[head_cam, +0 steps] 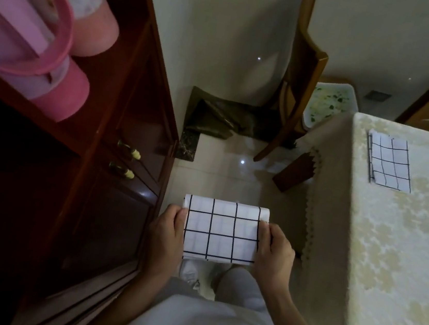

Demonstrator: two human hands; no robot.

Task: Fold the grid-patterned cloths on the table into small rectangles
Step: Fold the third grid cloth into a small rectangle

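Seemingly near done: one folded grid cloth point(390, 162) lies on the table point(399, 252) by its left edge, while a second cloth point(222, 232), folded small, is held over open floor left of the table, left hand point(165, 233) and right hand point(275, 251) curled round its ends, with a wooden cabinet point(114, 177) further left.

Underside of held cloth point(222, 231) hidden, table point(398, 266) cut off at right edge

Open floor point(219, 179) runs between cabinet point(111, 203) and table point(398, 266) — 1 chair point(300, 73) blocks its far end.
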